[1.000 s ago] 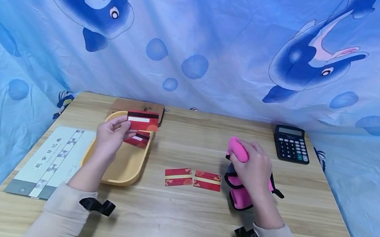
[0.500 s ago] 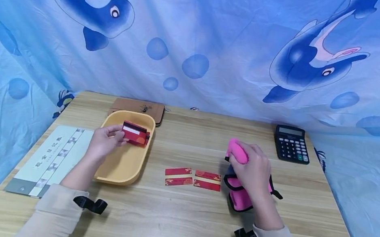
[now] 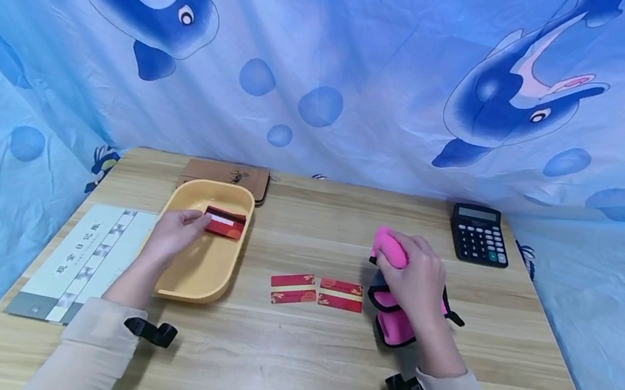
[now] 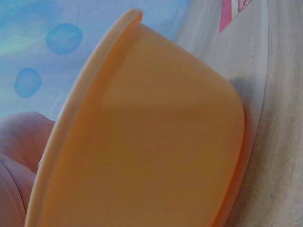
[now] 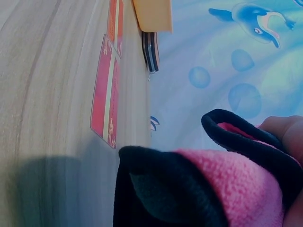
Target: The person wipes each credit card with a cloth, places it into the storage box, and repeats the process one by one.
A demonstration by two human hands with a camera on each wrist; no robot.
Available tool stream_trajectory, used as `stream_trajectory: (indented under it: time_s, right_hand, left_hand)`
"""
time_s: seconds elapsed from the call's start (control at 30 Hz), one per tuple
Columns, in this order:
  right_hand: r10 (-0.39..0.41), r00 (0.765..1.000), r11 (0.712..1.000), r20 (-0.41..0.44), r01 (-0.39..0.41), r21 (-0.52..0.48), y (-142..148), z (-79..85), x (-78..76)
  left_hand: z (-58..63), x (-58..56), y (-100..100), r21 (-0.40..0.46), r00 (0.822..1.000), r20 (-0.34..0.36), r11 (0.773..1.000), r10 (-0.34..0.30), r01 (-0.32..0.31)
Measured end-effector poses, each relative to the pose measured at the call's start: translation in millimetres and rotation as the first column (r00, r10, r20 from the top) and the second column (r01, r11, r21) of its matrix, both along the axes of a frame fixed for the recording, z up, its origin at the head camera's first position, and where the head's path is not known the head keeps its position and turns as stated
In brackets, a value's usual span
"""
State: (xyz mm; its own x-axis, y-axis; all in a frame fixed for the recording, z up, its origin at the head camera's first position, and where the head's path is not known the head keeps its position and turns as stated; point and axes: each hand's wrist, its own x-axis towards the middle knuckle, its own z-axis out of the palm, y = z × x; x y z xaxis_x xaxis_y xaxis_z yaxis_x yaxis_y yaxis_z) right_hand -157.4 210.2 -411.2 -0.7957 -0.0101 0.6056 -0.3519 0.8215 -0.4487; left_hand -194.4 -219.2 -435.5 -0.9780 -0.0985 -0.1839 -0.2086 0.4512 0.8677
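My left hand (image 3: 176,235) reaches over the yellow plastic tray (image 3: 196,282). Thumb and finger pinch the left edge of a red card (image 3: 227,228) with a black stripe and white strip. That card lies low in the tray, over another red card that is mostly hidden. The left wrist view shows the tray's outer wall (image 4: 156,127), with part of the hand behind the rim. On the right side of the table, my right hand (image 3: 416,274) grips a bunched pink fleece article with black trim (image 3: 395,325); its exact kind is unclear. Part of its pink cloth bulges above the thumb.
Two red-and-gold cards (image 3: 294,288) (image 3: 340,295) lie side by side mid-table. A white booklet (image 3: 81,261) sits left of the tray, and a brown zip wallet (image 3: 231,174) behind it. The calculator (image 3: 480,235) stands at the back right, before a blue curtain (image 3: 336,37).
My left hand has lowered the striped red card from above the tray's back edge down into it, onto the other card. My right hand keeps its grip on the pink fleece, nearly still.
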Motion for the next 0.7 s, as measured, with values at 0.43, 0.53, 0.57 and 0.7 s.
stream_trajectory:
  time_s: [0.43,0.53,0.57,0.7]
  right_hand:
    - [-0.012,1.0,1.0,0.016,0.012,-0.006,3.1,2.8,3.0]
    - [-0.01,1.0,1.0,0.015,0.01,-0.015,3.7,3.9,4.2]
    - [-0.009,1.0,1.0,0.013,0.01,-0.018,3.7,4.3,4.7]
    - [-0.012,1.0,0.999,0.012,0.012,-0.039,4.2,5.1,6.7]
  left_hand:
    - [13.4,11.8,19.2,-0.052,0.971,-0.237,0.999,0.001,-0.014]
    - [17.7,17.6,34.1,-0.011,0.94,-0.342,1.0,-0.02,0.017]
    - [19.1,19.9,39.4,0.006,0.927,-0.373,0.999,-0.032,0.037]
    - [24.4,30.9,60.2,0.025,0.879,-0.465,0.99,-0.11,0.138]
